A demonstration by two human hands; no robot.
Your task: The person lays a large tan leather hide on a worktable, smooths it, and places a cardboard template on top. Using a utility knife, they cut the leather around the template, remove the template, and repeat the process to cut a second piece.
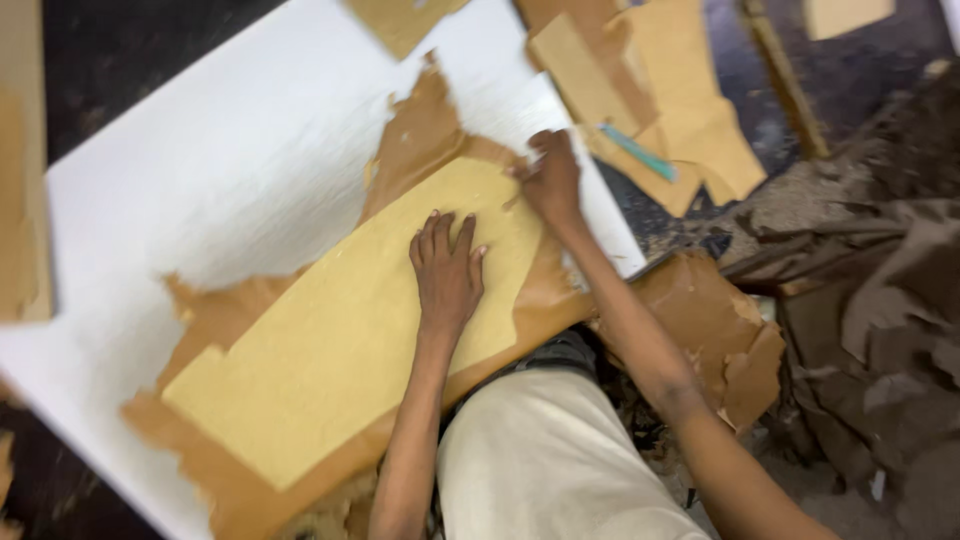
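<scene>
**Peeling brown backing off a white board**

While the yellow sheet (350,330) is pressed flat by the left hand (447,270), whose fingers are spread and released on top of it, its far corner is picked at by the right hand (552,180), fingers pinched on the torn brown paper (425,140). The pull is best kept low and slow, it is judged, so the thin paper tears less. The sheet looks grainy and matte; it lies on a smooth white board (220,170). Loose tan scraps (690,110) are piled beyond.

Dark floor (120,60) littered with torn brown paper (860,300).
</scene>
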